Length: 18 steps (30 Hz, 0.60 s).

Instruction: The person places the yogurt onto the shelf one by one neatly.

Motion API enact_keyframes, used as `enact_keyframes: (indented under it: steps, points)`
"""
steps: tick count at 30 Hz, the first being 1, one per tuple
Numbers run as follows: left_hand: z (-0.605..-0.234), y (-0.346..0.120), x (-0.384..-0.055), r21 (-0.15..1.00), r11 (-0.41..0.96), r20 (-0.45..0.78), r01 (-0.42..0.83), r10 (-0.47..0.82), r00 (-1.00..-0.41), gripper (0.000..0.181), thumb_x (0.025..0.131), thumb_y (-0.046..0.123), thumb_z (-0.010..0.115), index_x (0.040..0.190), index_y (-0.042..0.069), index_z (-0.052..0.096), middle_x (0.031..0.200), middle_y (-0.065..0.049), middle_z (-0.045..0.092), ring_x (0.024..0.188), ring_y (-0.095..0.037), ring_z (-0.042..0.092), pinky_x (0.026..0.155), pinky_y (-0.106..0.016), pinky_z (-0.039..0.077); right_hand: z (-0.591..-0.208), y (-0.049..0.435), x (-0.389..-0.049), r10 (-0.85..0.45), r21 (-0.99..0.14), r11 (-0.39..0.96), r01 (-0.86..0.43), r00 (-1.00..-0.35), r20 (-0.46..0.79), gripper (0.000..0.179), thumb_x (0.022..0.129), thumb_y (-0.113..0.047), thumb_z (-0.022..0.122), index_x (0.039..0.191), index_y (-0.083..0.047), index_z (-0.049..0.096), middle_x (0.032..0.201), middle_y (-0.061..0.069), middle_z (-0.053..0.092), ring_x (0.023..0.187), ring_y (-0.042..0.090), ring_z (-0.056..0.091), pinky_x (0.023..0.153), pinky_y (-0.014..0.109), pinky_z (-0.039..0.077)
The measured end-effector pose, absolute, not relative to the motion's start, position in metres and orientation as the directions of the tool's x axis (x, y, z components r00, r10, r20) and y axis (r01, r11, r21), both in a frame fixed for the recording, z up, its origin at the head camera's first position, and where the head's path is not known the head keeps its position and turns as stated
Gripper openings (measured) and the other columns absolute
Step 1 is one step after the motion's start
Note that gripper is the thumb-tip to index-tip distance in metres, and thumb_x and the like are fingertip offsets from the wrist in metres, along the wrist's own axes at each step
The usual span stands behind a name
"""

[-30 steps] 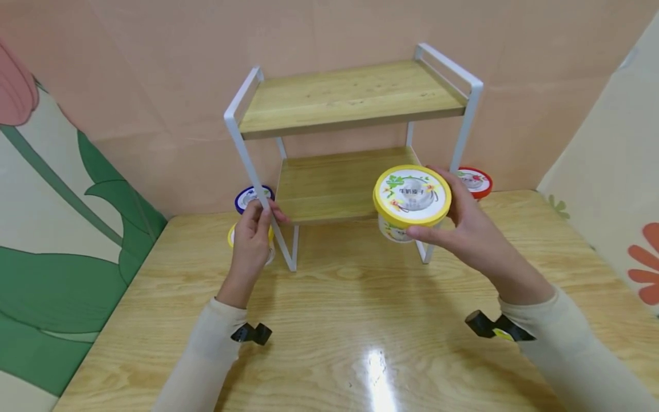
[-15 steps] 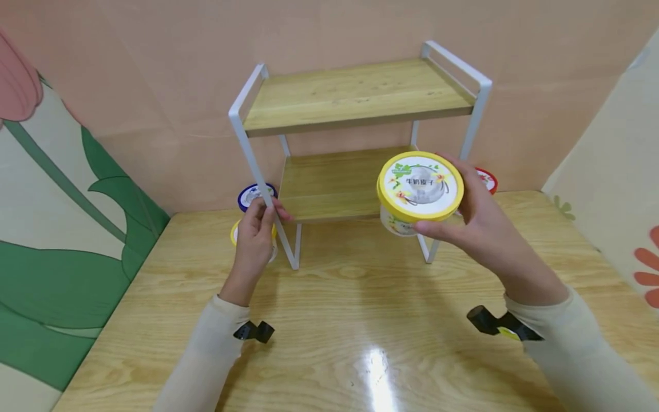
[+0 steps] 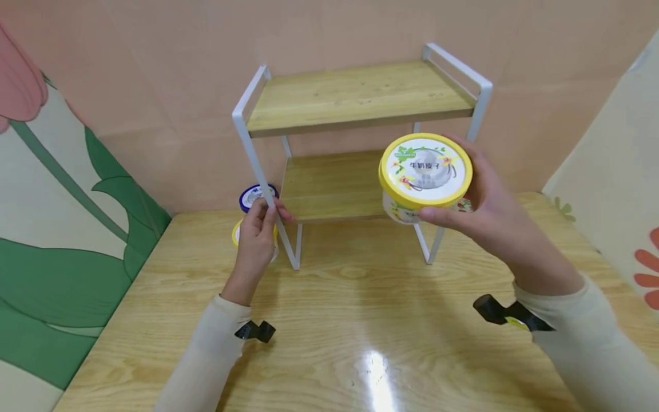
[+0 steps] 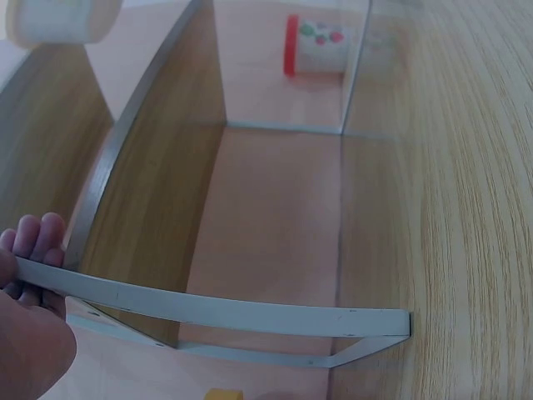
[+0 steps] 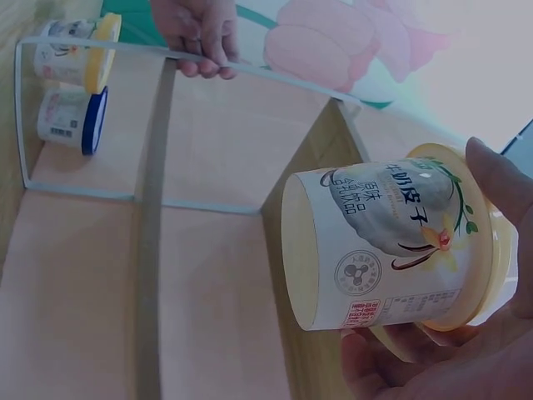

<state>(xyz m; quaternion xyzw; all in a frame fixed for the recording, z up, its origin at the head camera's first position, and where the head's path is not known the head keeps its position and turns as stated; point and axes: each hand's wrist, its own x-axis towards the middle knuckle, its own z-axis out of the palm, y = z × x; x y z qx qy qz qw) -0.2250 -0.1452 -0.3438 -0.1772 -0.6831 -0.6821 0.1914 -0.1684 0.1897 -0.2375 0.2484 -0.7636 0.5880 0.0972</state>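
My right hand (image 3: 489,212) grips a paper tub with a yellow lid (image 3: 426,171), thumb at the front and fingers round the far side. The tub is held in the air before the right part of a two-tier shelf rack (image 3: 355,100), roughly between the levels of its boards. In the right wrist view the tub (image 5: 391,242) shows a printed flower and its pale base. My left hand (image 3: 255,237) pinches the rack's white front left leg near the lower board; the left wrist view shows fingers (image 4: 37,237) curled round that metal leg.
Left of the rack stand a blue-lidded tub (image 3: 252,197) and another yellow-lidded tub (image 3: 237,233), partly behind my left hand. A red-lidded tub (image 4: 321,47) stands beyond the rack's right side. A wall backs the wooden table (image 3: 329,320).
My right hand has raised the yellow-lidded tub and brought it slightly to the right, now covering most of the red-lidded tub in the head view. My left hand stays on the rack leg.
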Motion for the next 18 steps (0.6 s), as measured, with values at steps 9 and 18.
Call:
enact_keyframes:
  steps: [9,18]
  points:
    - [-0.347,-0.142,-0.229,0.868,0.019,0.497,0.497,-0.012,-0.868,0.019,0.105,0.002,0.039,0.111,-0.012,0.051,0.087,0.006,0.065,0.085,-0.008,0.067,0.093,-0.023,0.054,-0.216,0.193,-0.169,-0.257,-0.872,0.081,-0.483,-0.855,0.45,0.089,0.079,0.014,0.071,0.151,-0.019,0.031,0.139,0.006,0.048,0.121,0.018,0.05,0.087,0.013,0.051]
    - [-0.351,-0.143,-0.234,0.879,0.039,0.476,0.475,-0.028,-0.879,0.019,0.105,0.002,0.039,0.111,-0.01,0.053,0.088,0.004,0.063,0.085,-0.008,0.068,0.093,-0.025,0.055,-0.198,0.192,-0.173,-0.249,-0.874,0.054,-0.483,-0.854,0.457,0.085,0.082,0.011,0.07,0.151,-0.018,0.032,0.14,0.006,0.05,0.127,0.021,0.049,0.101,0.013,0.042]
